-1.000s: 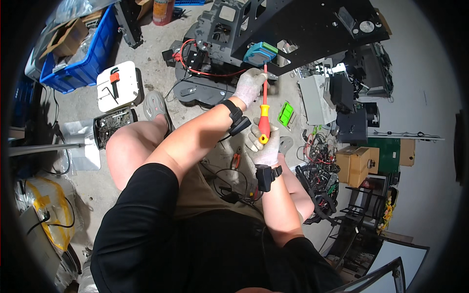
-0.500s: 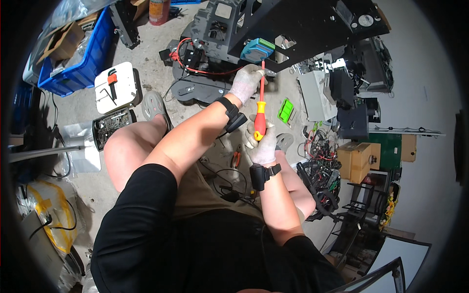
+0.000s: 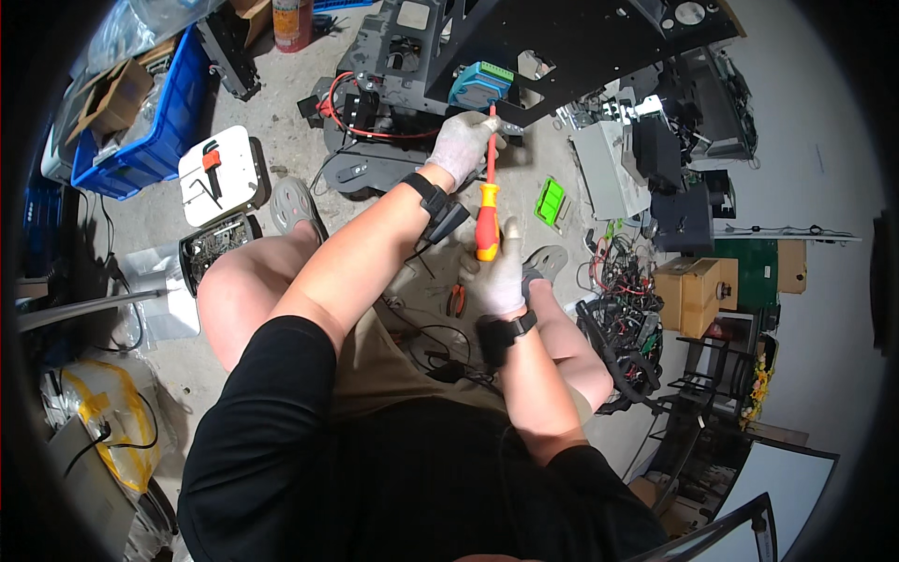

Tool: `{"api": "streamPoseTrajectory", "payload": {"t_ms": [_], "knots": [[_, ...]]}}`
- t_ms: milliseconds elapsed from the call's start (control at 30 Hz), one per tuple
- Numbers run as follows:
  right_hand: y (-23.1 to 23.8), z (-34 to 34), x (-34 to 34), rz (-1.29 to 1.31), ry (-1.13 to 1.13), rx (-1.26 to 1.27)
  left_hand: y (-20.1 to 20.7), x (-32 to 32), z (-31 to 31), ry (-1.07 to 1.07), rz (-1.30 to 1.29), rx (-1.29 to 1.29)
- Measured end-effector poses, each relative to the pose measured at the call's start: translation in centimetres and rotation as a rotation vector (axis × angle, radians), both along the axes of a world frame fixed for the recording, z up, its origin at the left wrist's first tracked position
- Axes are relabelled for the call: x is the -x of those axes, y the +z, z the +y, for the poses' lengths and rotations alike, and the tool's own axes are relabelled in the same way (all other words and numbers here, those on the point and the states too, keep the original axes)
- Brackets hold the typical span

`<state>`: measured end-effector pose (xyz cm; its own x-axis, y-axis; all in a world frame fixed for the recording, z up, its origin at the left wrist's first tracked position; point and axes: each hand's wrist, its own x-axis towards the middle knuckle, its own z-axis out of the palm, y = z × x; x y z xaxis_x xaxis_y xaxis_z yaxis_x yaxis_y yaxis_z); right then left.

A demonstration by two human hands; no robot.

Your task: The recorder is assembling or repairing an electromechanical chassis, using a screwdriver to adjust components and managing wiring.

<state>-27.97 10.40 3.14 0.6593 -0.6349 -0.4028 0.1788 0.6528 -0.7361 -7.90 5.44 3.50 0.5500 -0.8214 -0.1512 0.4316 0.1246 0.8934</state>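
Above the grey floor (image 3: 290, 103), the left hand (image 3: 461, 148) pinches the screwdriver (image 3: 488, 220) by its shaft — apparently to steady its tip at the blue module (image 3: 476, 89) — while the right hand (image 3: 499, 286) meets the handle; whether gripping, I cannot tell.

From the left of two fisheye cameras on my head, the wide view looks down over my black shirt (image 3: 393, 487), nearest the lens, toward my hands (image 3: 462, 147), farther out above the floor (image 3: 290, 112).
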Motion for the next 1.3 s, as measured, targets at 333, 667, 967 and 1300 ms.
{"api": "streamPoseTrajectory", "payload": {"t_ms": [333, 667, 967, 1300], "knots": [[0.7, -0.7, 1.5, 0.469, -0.209, 0.745, 0.2, -0.9, -0.3, -0.101, -0.031, -0.032], [2.0, 2.6, -0.5, 0.508, -0.147, 0.722, 1.4, -1.0, 0.6, -0.151, -0.044, -0.084], [2.3, 1.3, -0.2, 0.306, 0.000, 0.177, 0.8, -0.7, 0.6, -0.158, 0.238, 0.111], [2.1, 0.6, -0.7, 0.152, -0.031, -0.039, 0.3, -0.8, 0.2, -0.144, 0.299, 0.072]]}}
